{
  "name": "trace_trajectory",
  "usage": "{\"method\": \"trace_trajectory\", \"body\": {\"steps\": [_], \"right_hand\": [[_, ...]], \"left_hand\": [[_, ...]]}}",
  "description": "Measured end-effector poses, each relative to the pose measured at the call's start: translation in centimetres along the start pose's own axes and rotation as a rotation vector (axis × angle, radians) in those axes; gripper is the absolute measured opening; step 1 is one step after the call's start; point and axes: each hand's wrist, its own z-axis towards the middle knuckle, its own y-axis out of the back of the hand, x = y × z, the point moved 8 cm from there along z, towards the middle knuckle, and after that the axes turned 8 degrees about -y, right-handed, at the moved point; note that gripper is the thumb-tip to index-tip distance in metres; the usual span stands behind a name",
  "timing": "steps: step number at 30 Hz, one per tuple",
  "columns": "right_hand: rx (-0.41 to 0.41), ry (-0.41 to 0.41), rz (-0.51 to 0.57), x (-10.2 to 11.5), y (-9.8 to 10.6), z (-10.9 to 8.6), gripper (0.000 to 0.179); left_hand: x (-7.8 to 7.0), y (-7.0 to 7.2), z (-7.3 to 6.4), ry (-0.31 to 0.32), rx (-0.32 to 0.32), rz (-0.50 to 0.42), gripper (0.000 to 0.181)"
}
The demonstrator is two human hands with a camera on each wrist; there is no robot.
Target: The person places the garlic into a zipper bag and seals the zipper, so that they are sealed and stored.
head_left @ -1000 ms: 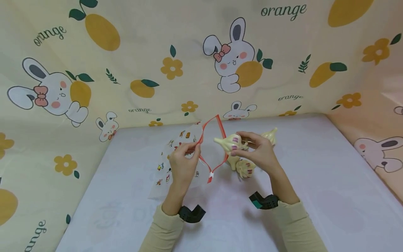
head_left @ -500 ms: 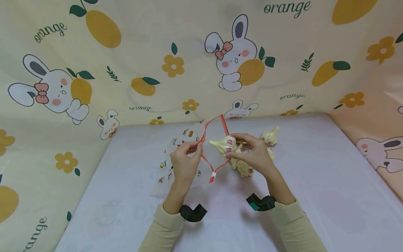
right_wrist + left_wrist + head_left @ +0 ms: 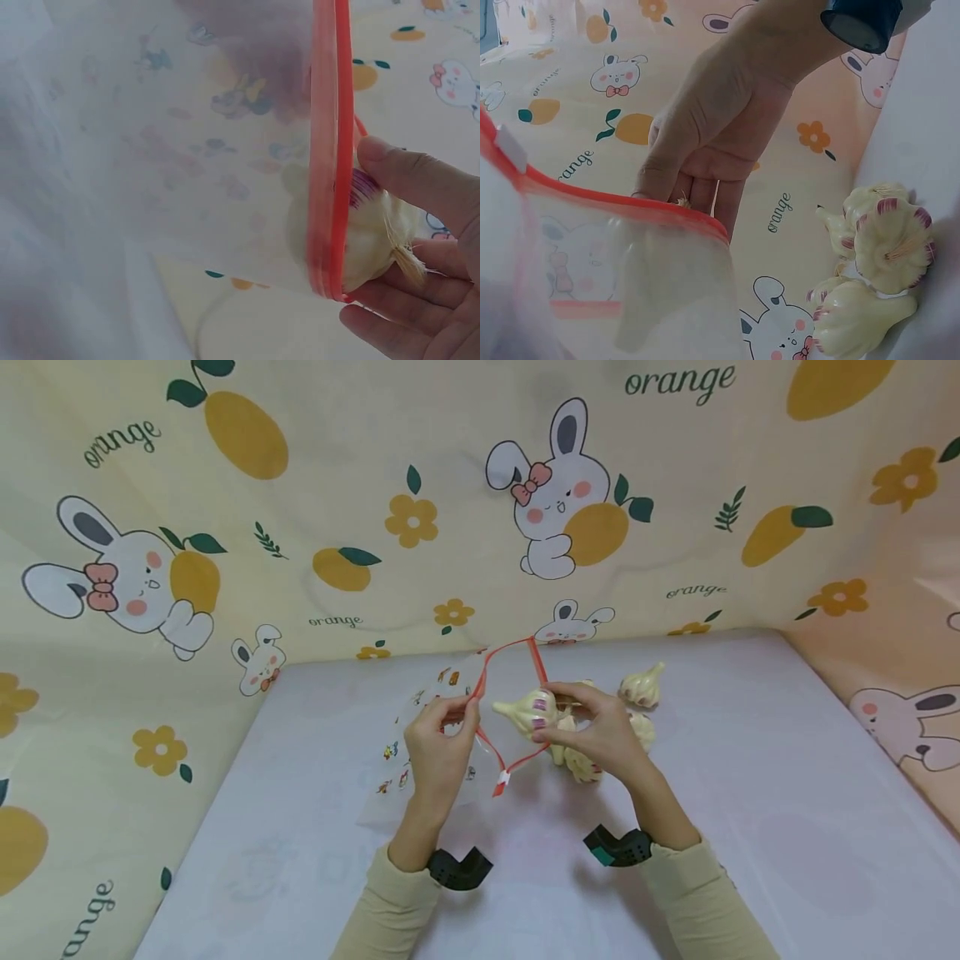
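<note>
My left hand (image 3: 441,739) pinches the red zip edge of a clear zip bag (image 3: 405,806) printed with small cartoon pictures. Its mouth is spread into a wide loop, and a white slider (image 3: 504,777) sits at the near corner. Between thumb and fingers my right hand (image 3: 607,727) holds a garlic bulb (image 3: 519,712), stem end pointing left into the mouth. In the right wrist view that garlic's front part shows blurred through the plastic, behind the red zip strip (image 3: 341,165), while its rooty end stays outside. The left hand's fingertips are partly hidden.
Several more garlic bulbs (image 3: 892,244) lie in a group on the white table (image 3: 750,793), partly behind my right hand. One garlic bulb (image 3: 642,686) lies farther back on the right. A printed cloth (image 3: 420,568) hangs behind the table.
My right hand has moved the garlic bulb left and slightly down, into the bag's mouth. The left hand keeps its hold on the zip edge, almost unmoved.
</note>
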Motion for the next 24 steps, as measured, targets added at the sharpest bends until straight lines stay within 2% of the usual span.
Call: {"method": "trace_trajectory", "body": {"steps": [10,16,24], "right_hand": [[0.012,0.008,0.014,-0.12,-0.19,0.11,0.059],[0.046,-0.021,0.047,-0.27,-0.03,0.04,0.058],[0.035,-0.052,0.035,-0.98,0.4,0.09,0.053]], "left_hand": [[-0.24,0.33,0.2,-0.019,-0.033,-0.017,0.01],[-0.22,0.48,0.21,-0.016,-0.033,-0.008,0.01],[0.17,0.44,0.19,0.004,-0.028,0.012,0.011]]}}
